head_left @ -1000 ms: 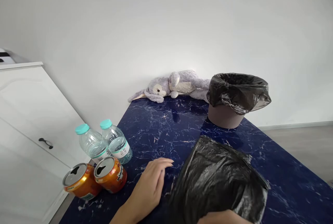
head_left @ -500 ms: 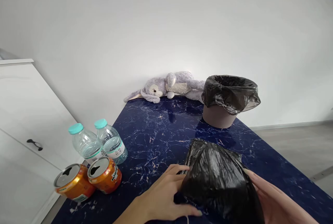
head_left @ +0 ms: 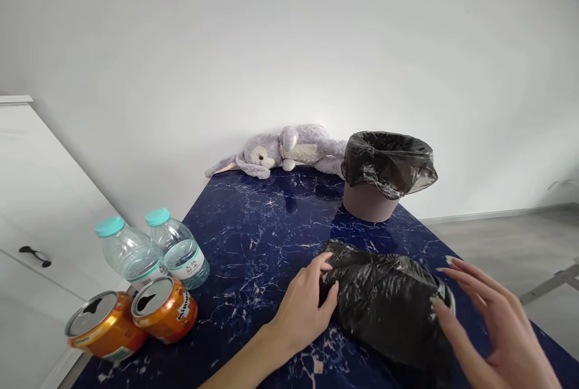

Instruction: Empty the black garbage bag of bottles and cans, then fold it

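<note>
A folded black plastic bag [head_left: 389,298] lies on the dark blue marbled table in front of me. At its left end is my left hand [head_left: 305,301], its curved fingers and thumb closed on the bag's edge. My right hand [head_left: 491,322] is by the other end, with fingers spread apart and the thumb tip against the bag's side. Beyond the bag stands a taupe bin [head_left: 371,202], lined with a black bag [head_left: 384,166] folded over its rim.
Two orange cans [head_left: 165,310] with opened tops stand on the left. Behind them are two clear bottles [head_left: 185,256] with teal caps. A grey plush rabbit [head_left: 266,154] lies at the table's far edge by the wall. A white cabinet [head_left: 45,196] is at far left.
The black bag has gone from a raised, bulging shape to flatter on the table. My left hand moved up to its left edge; my right hand's fingers have spread. The view has shifted slightly right.
</note>
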`<state>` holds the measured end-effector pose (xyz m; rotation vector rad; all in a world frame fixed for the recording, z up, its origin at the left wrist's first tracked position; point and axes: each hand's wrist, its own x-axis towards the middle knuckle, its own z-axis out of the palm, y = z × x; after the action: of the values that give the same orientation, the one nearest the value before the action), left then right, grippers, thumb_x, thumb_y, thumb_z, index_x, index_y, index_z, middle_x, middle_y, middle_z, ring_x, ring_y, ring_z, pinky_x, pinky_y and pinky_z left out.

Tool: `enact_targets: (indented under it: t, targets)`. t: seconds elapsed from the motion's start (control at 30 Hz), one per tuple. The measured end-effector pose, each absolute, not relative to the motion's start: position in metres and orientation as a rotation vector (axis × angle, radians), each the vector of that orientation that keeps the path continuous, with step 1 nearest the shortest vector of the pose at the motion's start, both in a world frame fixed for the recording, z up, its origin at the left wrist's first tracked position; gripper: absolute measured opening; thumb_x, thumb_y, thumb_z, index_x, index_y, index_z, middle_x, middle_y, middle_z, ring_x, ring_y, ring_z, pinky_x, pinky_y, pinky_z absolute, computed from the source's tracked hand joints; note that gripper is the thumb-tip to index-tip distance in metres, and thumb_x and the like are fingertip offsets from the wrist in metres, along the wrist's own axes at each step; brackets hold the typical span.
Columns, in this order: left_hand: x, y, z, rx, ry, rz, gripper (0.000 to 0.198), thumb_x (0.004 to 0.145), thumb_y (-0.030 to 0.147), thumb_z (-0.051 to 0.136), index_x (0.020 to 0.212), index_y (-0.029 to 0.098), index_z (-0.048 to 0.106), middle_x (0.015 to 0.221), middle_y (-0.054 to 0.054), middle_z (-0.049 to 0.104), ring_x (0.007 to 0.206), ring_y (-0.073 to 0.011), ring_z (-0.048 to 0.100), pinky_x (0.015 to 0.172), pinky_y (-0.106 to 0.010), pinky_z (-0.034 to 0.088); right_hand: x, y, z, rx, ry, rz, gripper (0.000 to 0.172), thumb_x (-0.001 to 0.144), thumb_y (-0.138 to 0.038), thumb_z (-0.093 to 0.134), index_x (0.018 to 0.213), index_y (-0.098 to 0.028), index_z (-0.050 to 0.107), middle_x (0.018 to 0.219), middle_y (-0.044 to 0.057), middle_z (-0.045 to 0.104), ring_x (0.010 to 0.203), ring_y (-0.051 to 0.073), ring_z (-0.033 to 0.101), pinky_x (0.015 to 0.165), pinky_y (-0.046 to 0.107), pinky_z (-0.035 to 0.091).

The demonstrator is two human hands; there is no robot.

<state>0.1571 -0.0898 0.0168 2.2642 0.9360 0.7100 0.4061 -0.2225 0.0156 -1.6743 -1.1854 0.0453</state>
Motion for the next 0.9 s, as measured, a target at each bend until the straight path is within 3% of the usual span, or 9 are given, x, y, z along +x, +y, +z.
enact_targets:
  t: [0.07,0.13,0.27,0.4,0.5,0.57,0.63,0.73,0.9]
  targets:
    - [0.158,-0.093,0.018,2.450,0.850,0.776,0.051,0.109,0.022,0.048,0.159,0.026,0.036,0.158,-0.014,0.055,0.145,-0.0297,0.054,0.118,-0.053,0.049,0.397,-0.217,0.018,-1.729,-1.392,-0.089,0.043,0.102,-0.056,0.055,0.139,-0.035,0.060,0.161,0.008,0.051,0.146,0.039,0.052,0.123,0.068,0.039]
    - [0.158,-0.095,0.023,2.673,0.661,0.774,0.050,0.110,0.017,0.045,0.159,0.025,0.039,0.168,-0.012,0.046,0.156,-0.0280,0.042,0.125,-0.052,0.042,0.390,-0.210,0.009,-1.729,-1.573,-0.145,0.049,0.107,-0.052,0.050,0.152,-0.034,0.051,0.168,0.009,0.045,0.151,0.041,0.047,0.119,0.069,0.044]
    - [0.155,-0.096,0.026,2.865,0.337,0.665,0.039,0.112,0.023,0.047,0.150,0.017,0.052,0.159,-0.009,0.060,0.158,-0.0286,0.041,0.130,-0.050,0.035,0.389,-0.196,-0.026,-1.708,-2.012,-0.196,0.069,0.110,-0.042,0.043,0.172,-0.037,0.014,0.176,0.011,0.031,0.160,0.047,0.026,0.116,0.078,0.040]
    - [0.152,-0.095,0.014,2.858,0.362,0.789,0.023,0.110,0.027,0.053,0.125,0.018,0.069,0.119,-0.008,0.081,0.133,-0.0280,0.065,0.124,-0.049,0.042,0.386,-0.186,-0.041,-1.705,-2.212,-0.080,0.075,0.112,-0.038,0.040,0.173,-0.036,-0.004,0.178,0.014,0.023,0.160,0.044,0.024,0.117,0.074,0.040]
    - [0.150,-0.095,0.011,2.867,0.405,0.836,0.019,0.107,0.023,0.052,0.106,0.020,0.071,0.098,-0.007,0.079,0.104,-0.0250,0.072,0.110,-0.047,0.054,0.377,-0.185,-0.031,-1.675,-2.258,0.033,0.075,0.113,-0.040,0.041,0.173,-0.035,-0.003,0.179,0.013,0.015,0.160,0.041,0.022,0.121,0.068,0.038]
    - [0.149,-0.094,0.013,2.867,0.419,0.856,0.018,0.104,0.020,0.052,0.100,0.020,0.070,0.096,-0.008,0.077,0.097,-0.0236,0.071,0.103,-0.043,0.057,0.373,-0.184,-0.023,-1.649,-2.269,0.092,0.074,0.113,-0.042,0.043,0.174,-0.035,0.002,0.179,0.010,0.014,0.160,0.040,0.022,0.121,0.066,0.038]
    - [0.147,-0.094,0.018,2.846,0.410,0.837,0.017,0.103,0.020,0.053,0.105,0.019,0.069,0.106,-0.010,0.077,0.108,-0.0247,0.071,0.108,-0.042,0.056,0.371,-0.183,-0.020,-1.630,-2.259,0.136,0.074,0.112,-0.044,0.046,0.173,-0.036,0.005,0.178,0.008,0.015,0.159,0.039,0.024,0.121,0.064,0.040]
    - [0.146,-0.092,0.025,2.800,0.389,0.658,0.028,0.107,0.024,0.052,0.130,0.015,0.065,0.142,-0.013,0.071,0.142,-0.0277,0.058,0.126,-0.045,0.043,0.375,-0.180,-0.024,-1.600,-2.263,0.164,0.077,0.111,-0.045,0.049,0.173,-0.036,0.005,0.177,0.006,0.018,0.159,0.037,0.028,0.122,0.060,0.041]
    - [0.138,-0.085,0.030,2.715,0.460,0.244,0.063,0.114,0.040,0.044,0.170,0.016,0.028,0.176,-0.012,0.031,0.163,-0.0291,0.029,0.134,-0.048,0.033,0.385,-0.174,-0.029,-1.576,-2.303,0.170,0.077,0.111,-0.044,0.049,0.173,-0.035,0.004,0.177,0.005,0.019,0.160,0.034,0.029,0.125,0.056,0.038]
